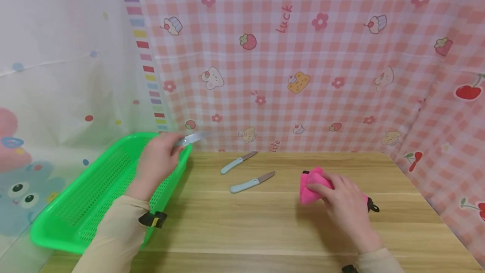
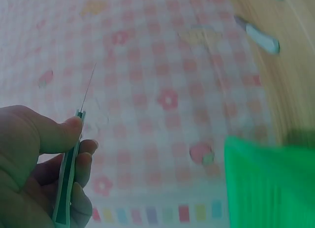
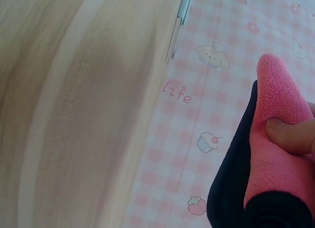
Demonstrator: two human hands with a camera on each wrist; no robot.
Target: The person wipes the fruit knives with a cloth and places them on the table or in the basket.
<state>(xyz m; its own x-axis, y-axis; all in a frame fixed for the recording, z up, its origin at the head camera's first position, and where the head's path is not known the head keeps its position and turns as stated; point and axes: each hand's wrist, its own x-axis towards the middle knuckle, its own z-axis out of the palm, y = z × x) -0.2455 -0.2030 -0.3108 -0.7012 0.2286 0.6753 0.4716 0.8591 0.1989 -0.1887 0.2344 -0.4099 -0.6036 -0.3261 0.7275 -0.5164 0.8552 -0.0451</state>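
Note:
My left hand [image 1: 157, 161] grips a folding knife [image 1: 192, 138] above the far end of the green basket. In the left wrist view its slotted pale handle [image 2: 65, 183] lies between thumb and fingers, thin blade pointing up and away. My right hand [image 1: 346, 205] holds a folded pink fleecy cloth [image 1: 311, 194] over the right side of the table, thumb pressed on the fabric. A black piece [image 3: 231, 169] lies along the cloth in the right wrist view, and a black loop [image 1: 373, 206] sticks out behind the hand. Two pale-handled knives [image 1: 245, 186] [image 1: 232, 166] lie unfolded between the hands.
A green perforated plastic basket [image 1: 57, 239] stands on the left of the wooden table [image 1: 235, 231], under my left forearm. Pink checked cloth [image 1: 265, 62] hangs at the back and right. A pale printed sheet [image 1: 57, 87] hangs at the left.

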